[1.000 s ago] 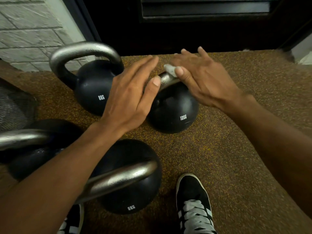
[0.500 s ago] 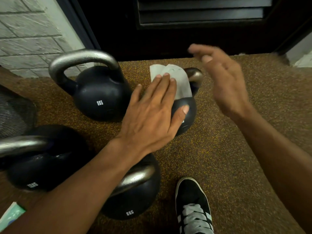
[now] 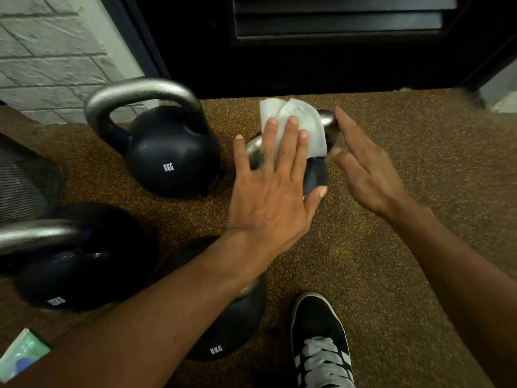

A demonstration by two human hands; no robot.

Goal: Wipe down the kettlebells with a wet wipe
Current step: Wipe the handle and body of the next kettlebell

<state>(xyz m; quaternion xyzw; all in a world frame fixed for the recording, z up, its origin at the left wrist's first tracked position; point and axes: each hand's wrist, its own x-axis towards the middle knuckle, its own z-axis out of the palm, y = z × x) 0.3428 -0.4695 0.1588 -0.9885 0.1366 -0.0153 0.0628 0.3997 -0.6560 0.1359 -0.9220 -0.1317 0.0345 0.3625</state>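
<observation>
A person's left hand (image 3: 274, 191) pressed the wet wipe (image 3: 305, 124) flat, fingers straight and spread, over the handle (image 3: 328, 119) of the middle kettlebell (image 3: 316, 175), which stood on the speckled floor (image 3: 391, 247) at three o'clock of an 8KG kettlebell (image 3: 170, 155). The handle ran roughly eight o'clock to two o'clock, the wipe draped across it, apparently to cover the steel in one pass. The right hand (image 3: 366, 169) hovered at three o'clock, fingers loose and holding nothing, likely ready to steady it
</observation>
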